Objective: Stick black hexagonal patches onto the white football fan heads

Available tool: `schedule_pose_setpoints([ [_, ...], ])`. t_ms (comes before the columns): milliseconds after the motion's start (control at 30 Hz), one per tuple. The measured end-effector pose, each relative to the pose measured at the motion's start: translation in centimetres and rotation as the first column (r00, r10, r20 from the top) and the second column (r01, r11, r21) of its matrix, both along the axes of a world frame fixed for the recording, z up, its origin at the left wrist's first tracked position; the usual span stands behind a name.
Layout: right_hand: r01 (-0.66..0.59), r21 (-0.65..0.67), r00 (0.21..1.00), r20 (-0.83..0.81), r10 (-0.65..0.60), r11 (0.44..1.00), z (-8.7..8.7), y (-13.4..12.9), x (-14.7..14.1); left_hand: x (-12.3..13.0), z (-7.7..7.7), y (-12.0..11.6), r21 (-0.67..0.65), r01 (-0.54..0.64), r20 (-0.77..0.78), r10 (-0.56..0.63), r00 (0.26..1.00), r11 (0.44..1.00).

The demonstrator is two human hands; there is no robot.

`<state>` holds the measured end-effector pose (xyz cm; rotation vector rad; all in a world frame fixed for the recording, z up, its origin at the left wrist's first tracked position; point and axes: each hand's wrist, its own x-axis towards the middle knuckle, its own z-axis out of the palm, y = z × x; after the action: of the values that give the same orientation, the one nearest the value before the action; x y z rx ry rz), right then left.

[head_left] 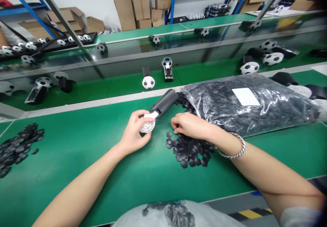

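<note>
My left hand [136, 130] grips the white ball-shaped head [148, 126] of a device with a black handle [165, 102]. The handle points up and to the right, toward the plastic bag. My right hand [187, 124] is above a heap of black pentagon pieces [192, 152], its fingers curled together. Whether a piece sits between those fingertips is hidden. Several loose pentagons lie at the heap's left edge. Just behind my right hand rests a clear plastic bag [255, 107] full of the same black pieces, with a white label on top.
Another pile of black pieces [21, 145] lies at the far left of the green table [84, 152]. Beyond a metal rail, a green conveyor belt [109, 87] carries several devices with football-patterned heads [148, 82]. Cardboard boxes [141, 7] stand at the back.
</note>
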<state>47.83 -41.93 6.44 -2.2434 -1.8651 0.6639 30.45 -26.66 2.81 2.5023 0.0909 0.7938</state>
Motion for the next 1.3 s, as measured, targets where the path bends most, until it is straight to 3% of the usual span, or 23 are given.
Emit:
schedule_pose_setpoints([
  [67,0.005,-0.014,1.0,0.003,-0.005,1.0,0.0,0.0,0.1,0.0,0.0,0.3,-0.335,-0.077,-0.097,0.047,0.994,0.939],
  [133,0.004,-0.015,1.0,-0.016,-0.004,1.0,0.0,-0.1,0.3,0.0,-0.2,1.0,-0.585,-0.131,-0.191,0.021,0.981,0.8],
  [200,-0.018,0.009,0.999,-0.042,0.018,1.0,-0.2,-0.1,0.6,0.0,-0.3,1.5,-0.717,-0.166,-0.248,-0.026,0.968,0.677],
  [267,-0.048,0.058,0.997,-0.049,0.051,0.997,-0.5,0.0,0.8,0.0,-0.3,1.6,-0.741,-0.19,-0.291,-0.053,0.955,0.644],
  [433,-0.131,0.147,0.99,-0.031,0.137,0.98,-1.2,0.5,1.2,0.1,0.4,1.0,-0.58,-0.146,-0.347,-0.081,0.934,0.801],
  [500,-0.157,0.165,0.986,-0.031,0.165,0.974,-1.4,0.6,1.3,0.2,0.5,0.9,-0.532,-0.119,-0.34,-0.083,0.937,0.838],
  [700,-0.177,0.212,0.984,0.013,0.178,0.961,-1.9,0.8,1.0,0.2,0.3,1.3,-0.485,-0.058,-0.313,-0.112,0.943,0.873],
  [933,-0.239,0.346,0.965,0.188,0.182,0.907,-1.9,1.0,0.2,0.1,0.2,2.2,-0.455,0.076,-0.32,-0.243,0.915,0.887],
  [1033,-0.199,0.434,0.98,0.076,0.184,0.879,-1.5,0.9,-0.3,0.1,0.1,2.3,-0.447,0.077,-0.332,-0.245,0.911,0.891],
  [1167,-0.055,0.451,0.974,-0.171,0.146,0.891,-1.3,1.1,-1.0,0.1,0.1,2.2,-0.416,0.078,-0.333,-0.232,0.914,0.906],
  [1300,-0.066,0.429,0.973,-0.173,0.154,0.901,-1.5,1.3,-1.5,0.1,0.0,2.1,-0.406,0.086,-0.318,-0.229,0.92,0.91],
])
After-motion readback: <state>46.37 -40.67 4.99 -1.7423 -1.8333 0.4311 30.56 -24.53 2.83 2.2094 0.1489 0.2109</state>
